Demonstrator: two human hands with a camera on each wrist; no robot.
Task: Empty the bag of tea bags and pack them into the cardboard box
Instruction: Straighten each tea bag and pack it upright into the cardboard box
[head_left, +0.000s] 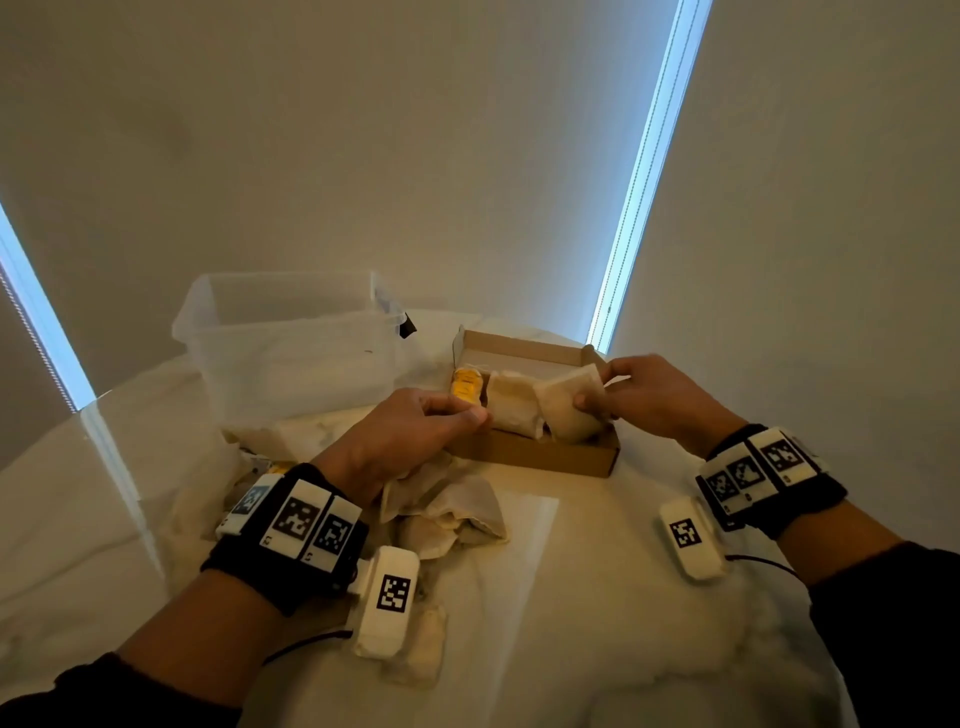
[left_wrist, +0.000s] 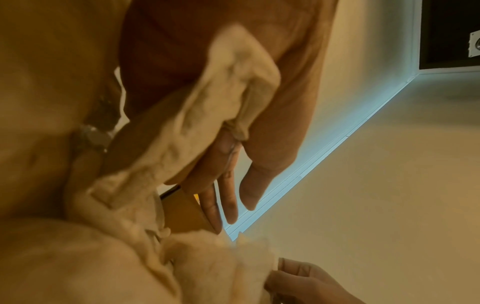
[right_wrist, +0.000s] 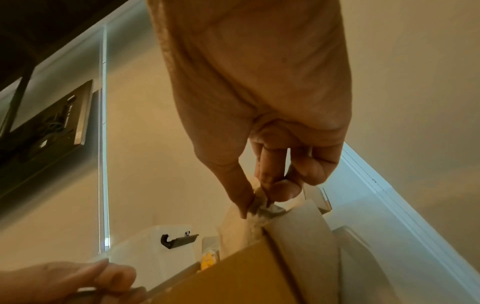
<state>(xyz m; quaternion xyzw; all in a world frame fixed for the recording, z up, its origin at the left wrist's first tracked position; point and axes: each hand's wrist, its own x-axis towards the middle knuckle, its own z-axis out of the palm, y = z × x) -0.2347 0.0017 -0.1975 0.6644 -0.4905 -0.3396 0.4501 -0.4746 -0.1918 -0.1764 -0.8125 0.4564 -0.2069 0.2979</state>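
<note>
The open cardboard box (head_left: 540, 454) sits mid-table with tea bags standing in it and a yellow packet (head_left: 466, 387) at its left end. My right hand (head_left: 592, 389) pinches the top of a cream tea bag (head_left: 569, 410) that stands tilted at the box's right end; the pinch (right_wrist: 259, 201) shows close up. My left hand (head_left: 475, 413) is at the box's front left rim, beside another standing tea bag (head_left: 511, 402). A tea bag (left_wrist: 221, 102) lies across its palm, one corner bunched between thumb and fingers.
A clear plastic tub (head_left: 291, 353) stands behind and left of the box. Loose tea bags (head_left: 452, 514) lie heaped under my left wrist, with one more (head_left: 426, 644) nearer me. A crumpled clear bag (head_left: 260, 441) lies at the left. White cloth (head_left: 623, 597) covers the table.
</note>
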